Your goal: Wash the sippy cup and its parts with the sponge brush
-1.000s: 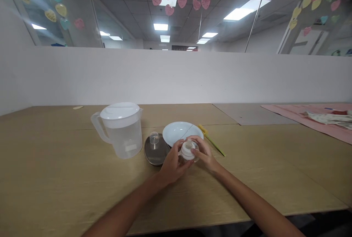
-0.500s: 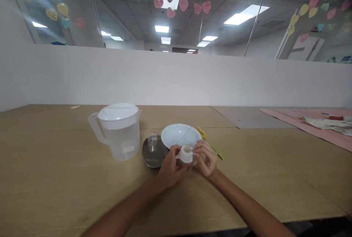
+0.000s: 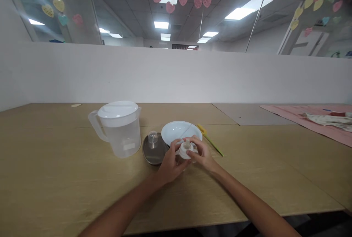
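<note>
A small baby bottle [image 3: 186, 151] with a white collar, side handles and a clear nipple is held upright between both hands, over the table just before the white bowl. My left hand [image 3: 172, 162] is closed around the bottle's left side, near a handle. With thumb and fingers, my right hand [image 3: 202, 153] grips the white collar from the right. The lower part of the bottle is mostly hidden by my fingers. Behind my hands lies the white bowl [image 3: 176, 129]. To the left, a clear cap [image 3: 153, 138] stands on a dark metal tray [image 3: 150, 158].
A lidded clear pitcher [image 3: 123, 138] with liquid in it stands left of the tray. A yellow and green bottle brush [image 3: 213, 143] lies right of the bowl. Pink cloth [image 3: 291, 118] covers the far right. A white wall [image 3: 176, 77] rises behind the table.
My right fingers have moved from the collar's right edge to around its top. The nipple now stands up from the collar. The brush is less covered by my hand.
</note>
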Available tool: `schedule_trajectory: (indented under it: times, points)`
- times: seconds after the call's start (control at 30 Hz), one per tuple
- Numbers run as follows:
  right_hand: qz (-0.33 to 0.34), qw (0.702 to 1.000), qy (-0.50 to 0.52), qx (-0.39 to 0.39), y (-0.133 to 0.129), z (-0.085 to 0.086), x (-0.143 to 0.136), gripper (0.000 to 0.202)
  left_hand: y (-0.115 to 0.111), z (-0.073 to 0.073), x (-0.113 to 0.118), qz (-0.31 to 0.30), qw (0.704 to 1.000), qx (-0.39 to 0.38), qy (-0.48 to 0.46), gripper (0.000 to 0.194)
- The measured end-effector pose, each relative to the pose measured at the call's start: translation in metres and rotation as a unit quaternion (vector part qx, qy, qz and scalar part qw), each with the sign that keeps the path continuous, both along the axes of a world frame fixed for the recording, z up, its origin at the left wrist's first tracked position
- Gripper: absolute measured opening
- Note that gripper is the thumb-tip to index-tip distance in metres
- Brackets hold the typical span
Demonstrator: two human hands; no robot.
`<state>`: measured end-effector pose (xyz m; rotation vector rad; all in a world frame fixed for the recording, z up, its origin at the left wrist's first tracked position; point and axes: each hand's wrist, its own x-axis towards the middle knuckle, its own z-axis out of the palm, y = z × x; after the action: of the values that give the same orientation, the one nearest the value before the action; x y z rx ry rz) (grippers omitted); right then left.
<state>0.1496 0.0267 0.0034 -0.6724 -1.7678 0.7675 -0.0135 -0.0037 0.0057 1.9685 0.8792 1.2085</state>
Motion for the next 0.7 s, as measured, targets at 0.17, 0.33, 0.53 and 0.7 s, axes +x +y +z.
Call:
schedule_trajectory:
  times: [0.17,0.33,0.53,0.7]
  points:
    - [-0.104,0.994,-0.029,0.023,-0.006,0.003,-0.007,0.033,0.000,-0.003,0.000,-0.008,1.000,-0.006,-0.008,0.061]
    - [-0.124,0.991,-0.054,0.019,-0.005,-0.003,-0.012,0.025,-0.001,-0.003,0.002,-0.007,1.000,0.011,-0.003,0.061]
    - [-0.210,0.977,-0.038,0.014,-0.006,-0.012,-0.016,0.032,0.001,0.000,0.004,0.005,0.999,0.037,0.000,0.065]
    - [-0.147,0.977,-0.107,0.109,-0.007,-0.006,-0.008,0.025,0.005,0.000,0.002,0.009,1.000,-0.009,0.007,0.075]
